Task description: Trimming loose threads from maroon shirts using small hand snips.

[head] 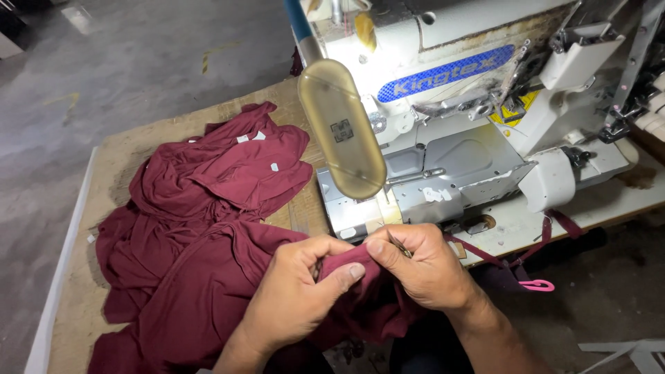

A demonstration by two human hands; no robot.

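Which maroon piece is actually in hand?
The front piece, pinched between left hand and right hand below the sewing machine; the rest are piled untouched on the table.

My left hand [294,294] and right hand [422,266] meet on a fold of cloth [346,262]. Left of them, the cloth heap [208,208] lies on the table [114,156]. Behind them stands the sewing machine [471,118], its lamp [341,128] just beyond my fingers. Snips [537,285] lie right of my right hand.

Light: bright lamp [341,129] glare on sewing machine [478,104] | Surroundings: dim floor [104,62], soft shadows | Focus: sharp centre, slight edge distortion
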